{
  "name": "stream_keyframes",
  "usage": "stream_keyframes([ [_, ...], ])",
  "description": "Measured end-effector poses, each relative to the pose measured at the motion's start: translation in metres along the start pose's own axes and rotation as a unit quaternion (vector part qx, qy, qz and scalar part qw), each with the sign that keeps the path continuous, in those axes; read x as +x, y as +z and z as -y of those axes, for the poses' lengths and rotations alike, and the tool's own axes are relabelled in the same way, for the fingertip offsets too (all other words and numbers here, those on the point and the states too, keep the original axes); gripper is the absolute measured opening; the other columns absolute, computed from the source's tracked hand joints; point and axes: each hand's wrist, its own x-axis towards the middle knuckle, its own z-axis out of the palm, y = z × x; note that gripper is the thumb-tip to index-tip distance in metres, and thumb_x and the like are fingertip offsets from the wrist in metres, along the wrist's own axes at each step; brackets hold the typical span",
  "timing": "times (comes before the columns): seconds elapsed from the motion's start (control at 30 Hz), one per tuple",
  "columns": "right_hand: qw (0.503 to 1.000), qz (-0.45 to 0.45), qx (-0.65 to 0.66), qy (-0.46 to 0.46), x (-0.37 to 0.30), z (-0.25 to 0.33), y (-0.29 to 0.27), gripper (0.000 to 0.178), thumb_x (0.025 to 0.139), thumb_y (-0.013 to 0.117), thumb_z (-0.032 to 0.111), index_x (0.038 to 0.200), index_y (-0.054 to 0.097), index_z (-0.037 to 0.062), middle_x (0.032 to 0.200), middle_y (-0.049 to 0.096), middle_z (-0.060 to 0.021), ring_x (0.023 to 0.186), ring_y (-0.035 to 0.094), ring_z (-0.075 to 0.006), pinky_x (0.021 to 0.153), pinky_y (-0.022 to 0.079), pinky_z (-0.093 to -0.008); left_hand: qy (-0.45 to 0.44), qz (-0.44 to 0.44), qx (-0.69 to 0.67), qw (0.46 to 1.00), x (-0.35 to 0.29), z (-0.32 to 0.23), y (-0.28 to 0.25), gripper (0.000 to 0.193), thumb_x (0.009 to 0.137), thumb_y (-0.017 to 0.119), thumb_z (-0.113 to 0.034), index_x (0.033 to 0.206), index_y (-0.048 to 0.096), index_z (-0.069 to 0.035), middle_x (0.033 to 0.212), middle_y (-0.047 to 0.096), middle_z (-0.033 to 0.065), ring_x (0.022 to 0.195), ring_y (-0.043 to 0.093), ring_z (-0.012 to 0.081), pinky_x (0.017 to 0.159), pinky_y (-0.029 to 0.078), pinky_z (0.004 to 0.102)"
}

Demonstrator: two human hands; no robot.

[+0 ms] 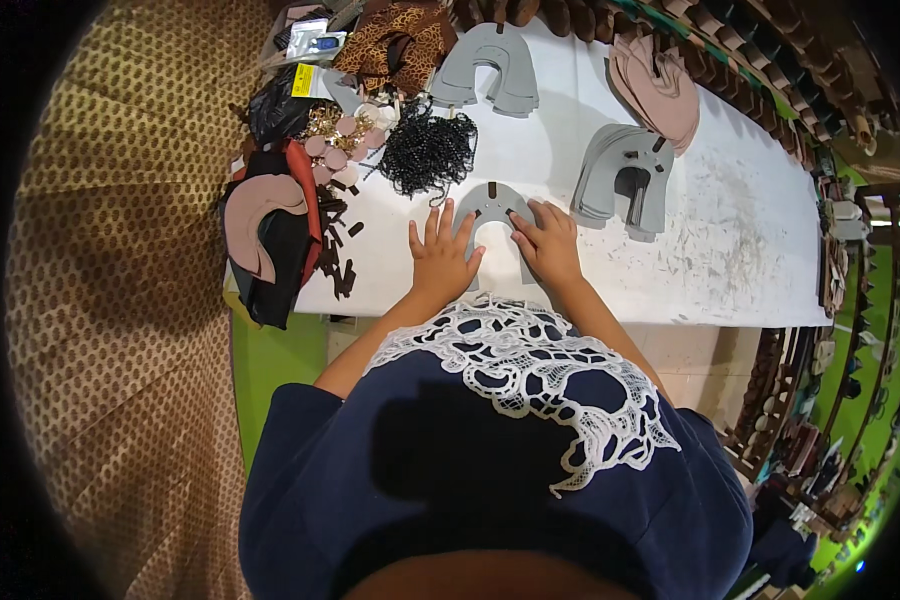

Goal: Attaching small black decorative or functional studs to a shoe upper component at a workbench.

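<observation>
A grey horseshoe-shaped piece (507,197) lies flat on the white table in front of me, its curved end pointing away. It bears a dark tab at the top and small dark tabs at its sides. My left hand (442,250) lies with fingers spread by its left side, one fingertip near a side tab. On its right side my right hand (553,247) rests with fingers apart, a fingertip pressing at the other side tab. Neither hand grips anything that I can make out. The right hand covers part of the piece's right leg.
Stacks of grey horseshoe pieces (610,185) and pink pieces (653,90) lie right, another grey stack (487,75) beyond. Left are black beaded strands (428,150), dark brown strips (342,280), pink discs (335,158) and a pink curved piece (260,215). A patterned curtain (130,300) hangs left.
</observation>
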Motion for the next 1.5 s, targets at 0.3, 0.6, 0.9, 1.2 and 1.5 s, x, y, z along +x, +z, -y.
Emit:
stream_keyframes([
  [0.3, 0.998, -0.034, -0.045, 0.034, -0.005, -0.003, 0.005, 0.041, 0.079, 0.064, 0.029, 0.115, 0.06, 0.0102, 0.126, 0.049, -0.0121, 0.116, 0.043, -0.0323, 0.097, 0.031, -0.0453, -0.027, -0.034, -0.079, 0.996, 0.002, 0.005, 0.012, 0.06, 0.085, 0.051, -0.044, 0.132, 0.043, -0.009, 0.144, 0.028, 0.0152, 0.133, 0.023, 0.033, 0.104, 0.009, 0.0603],
  [0.6, 0.992, -0.08, 0.032, 0.096, -0.002, -0.014, 0.007, 0.024, 0.075, 0.068, 0.021, 0.093, 0.067, 0.0053, 0.112, 0.057, -0.0119, 0.108, 0.049, -0.0315, 0.091, 0.037, -0.0422, -0.078, -0.051, -0.177, 0.98, 0.025, 0.009, 0.001, 0.025, 0.079, 0.063, -0.029, 0.099, 0.061, -0.014, 0.138, 0.039, 0.0096, 0.131, 0.026, 0.0354, 0.102, 0.01, 0.0622],
  [0.9, 0.987, -0.091, 0.079, 0.107, -0.005, -0.005, -0.023, 0.012, 0.071, 0.071, 0.02, 0.076, 0.069, 0.0095, 0.095, 0.061, -0.0051, 0.094, 0.055, -0.0268, 0.08, 0.041, -0.0403, 0.018, -0.018, -0.11, 0.994, 0.054, 0.011, -0.025, 0.015, 0.072, 0.065, -0.027, 0.07, 0.062, -0.013, 0.121, 0.055, 0.0067, 0.126, 0.032, 0.0367, 0.1, 0.016, 0.0612],
  [1.2, 0.975, -0.167, 0.054, 0.134, -0.031, -0.06, -0.088, 0.015, 0.066, 0.075, 0.017, 0.076, 0.067, 0.0102, 0.096, 0.06, -0.0048, 0.097, 0.053, -0.0266, 0.084, 0.04, -0.0394, 0.231, -0.011, -0.168, 0.958, 0.088, -0.057, -0.063, 0.015, 0.077, 0.062, -0.025, 0.073, 0.066, -0.011, 0.121, 0.054, 0.0073, 0.124, 0.036, 0.0335, 0.101, 0.021, 0.0528],
  [1.5, 0.973, -0.157, 0.06, 0.159, -0.036, -0.112, -0.161, 0.013, 0.068, 0.074, 0.016, 0.077, 0.068, 0.0105, 0.104, 0.06, -0.0057, 0.104, 0.051, -0.0267, 0.09, 0.038, -0.0377, 0.3, -0.036, -0.186, 0.935, 0.133, -0.122, -0.068, 0.014, 0.078, 0.064, -0.023, 0.075, 0.066, -0.009, 0.122, 0.055, 0.0057, 0.125, 0.036, 0.0332, 0.102, 0.022, 0.0474],
])
